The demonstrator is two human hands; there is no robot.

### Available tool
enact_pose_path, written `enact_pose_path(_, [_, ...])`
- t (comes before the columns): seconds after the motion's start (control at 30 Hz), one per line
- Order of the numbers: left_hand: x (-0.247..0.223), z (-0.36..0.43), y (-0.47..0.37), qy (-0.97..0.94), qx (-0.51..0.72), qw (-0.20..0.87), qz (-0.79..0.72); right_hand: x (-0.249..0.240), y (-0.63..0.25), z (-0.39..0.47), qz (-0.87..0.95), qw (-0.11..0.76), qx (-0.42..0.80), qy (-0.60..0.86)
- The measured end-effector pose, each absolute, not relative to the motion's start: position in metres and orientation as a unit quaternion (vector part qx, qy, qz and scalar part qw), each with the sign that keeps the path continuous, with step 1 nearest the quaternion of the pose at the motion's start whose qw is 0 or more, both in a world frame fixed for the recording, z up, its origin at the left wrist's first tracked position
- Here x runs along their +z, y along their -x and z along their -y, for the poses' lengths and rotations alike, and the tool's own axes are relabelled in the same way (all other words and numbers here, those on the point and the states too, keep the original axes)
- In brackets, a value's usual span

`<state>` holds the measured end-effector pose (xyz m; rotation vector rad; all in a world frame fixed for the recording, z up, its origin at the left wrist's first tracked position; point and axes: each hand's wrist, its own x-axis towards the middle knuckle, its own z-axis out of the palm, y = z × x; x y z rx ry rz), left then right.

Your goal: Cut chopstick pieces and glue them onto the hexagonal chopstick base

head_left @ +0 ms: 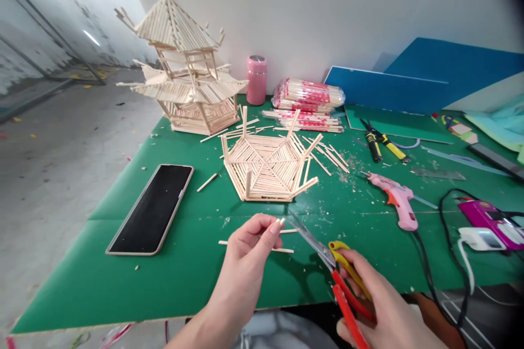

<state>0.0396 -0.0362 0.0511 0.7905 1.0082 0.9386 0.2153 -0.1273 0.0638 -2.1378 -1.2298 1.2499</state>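
- Left hand [251, 248] pinches a pale stick [282, 221] between thumb and finger, its end left exposed — apparently for control near the blades.
- Right hand [382, 286] wraps around the handles of the scissors [323, 253], aimed toward that stick.
- Just beyond on the green table [176, 278] sits a hexagonal stick frame [266, 166], probably for easy reach — a pink glue gun [399, 202] lies to its right.

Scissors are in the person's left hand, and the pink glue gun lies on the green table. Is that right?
One thing is off: the head view shows the scissors in the right hand. The left hand pinches a stick. The pink glue gun does lie on the green table.
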Motion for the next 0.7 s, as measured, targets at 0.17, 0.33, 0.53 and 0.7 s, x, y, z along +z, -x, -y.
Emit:
enact_pose_path(0.17, [0.051,0.036,-0.04,-0.372,0.42,0.704,-0.436,0.064,-0.213,0.124,0.478,0.171,0.451,0.734])
enact_pose_path(0.33, [0.056,0.035,-0.041,-0.402,0.4,0.703,-0.429,0.068,-0.207,0.121,0.452,0.206,0.499,0.71])
enact_pose_path(0.53, [0.07,0.031,-0.046,-0.404,0.386,0.711,-0.426,0.073,-0.215,0.122,0.379,0.218,0.642,0.63])
enact_pose_path(0.7, [0.079,0.029,-0.049,-0.416,0.362,0.71,-0.438,0.069,-0.227,0.128,0.383,0.211,0.672,0.598])
